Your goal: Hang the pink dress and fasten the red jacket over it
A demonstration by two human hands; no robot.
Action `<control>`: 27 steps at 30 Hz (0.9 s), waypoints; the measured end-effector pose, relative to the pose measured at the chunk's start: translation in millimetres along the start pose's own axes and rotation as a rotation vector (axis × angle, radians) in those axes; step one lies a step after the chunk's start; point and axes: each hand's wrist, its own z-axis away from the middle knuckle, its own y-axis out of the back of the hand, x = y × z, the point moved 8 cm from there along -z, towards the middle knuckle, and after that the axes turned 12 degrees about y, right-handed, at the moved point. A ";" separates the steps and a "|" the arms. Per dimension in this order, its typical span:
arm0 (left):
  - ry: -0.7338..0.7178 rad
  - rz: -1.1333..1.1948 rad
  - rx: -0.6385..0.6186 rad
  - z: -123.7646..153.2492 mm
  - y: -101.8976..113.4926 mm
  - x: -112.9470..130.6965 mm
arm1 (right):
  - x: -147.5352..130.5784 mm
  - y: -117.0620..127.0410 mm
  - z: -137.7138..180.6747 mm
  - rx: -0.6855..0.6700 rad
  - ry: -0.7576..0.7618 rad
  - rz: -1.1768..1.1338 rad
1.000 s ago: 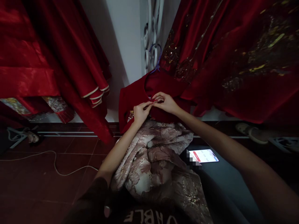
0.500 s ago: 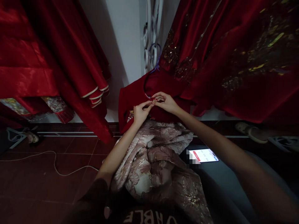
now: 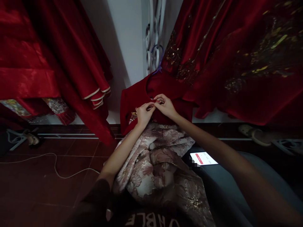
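Observation:
A red jacket on a purple hanger is spread before me, its round neckline facing away. At the neckline's lower front, my left hand is closed in a pinch on the jacket's edge. My right hand meets it fingertip to fingertip, thumb and index finger also pinching there. Small beads show by the right fingers; the exact fastening is hidden between the fingertips. A beaded tassel ornament lies on the jacket just left of my left hand. Below, a pale floral brocade skirt covers my lap.
Red garments hang at left, and a gold-embroidered red gown hangs at right. A white scrolled metal stand rises behind the jacket. A lit phone lies beside my right forearm. A white cable crosses the tiled floor.
My right hand's fingers have curled more and shifted slightly at the jacket edge. The left hand has turned a little, staying at the same spot. The phone appears slightly further left.

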 end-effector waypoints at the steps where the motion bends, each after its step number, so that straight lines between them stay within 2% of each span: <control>1: -0.015 -0.025 0.000 -1.0 -0.7 1.9 | 1.1 0.1 -0.4 0.011 0.003 0.013; 7: -0.054 -0.077 -0.020 -5.2 -7.0 5.8 | 13.2 1.4 -4.1 0.028 -0.017 0.084; 14: -0.084 -0.067 -0.032 -2.2 -10.3 3.6 | 9.9 -1.0 -4.0 0.038 -0.017 0.097; 18: -0.108 -0.110 0.000 1.8 -3.3 2.5 | 8.6 -1.4 -1.3 -0.023 -0.029 0.076; 22: -0.072 -0.036 -0.014 4.6 4.8 -3.0 | 8.6 2.6 12.1 -0.133 -0.052 -0.021; 24: -0.024 0.015 -0.011 4.8 8.1 -6.8 | 4.2 9.5 22.7 -0.153 -0.018 0.039; 27: 0.031 0.069 0.022 4.1 11.9 -9.3 | -7.8 25.7 39.8 -0.097 0.070 0.350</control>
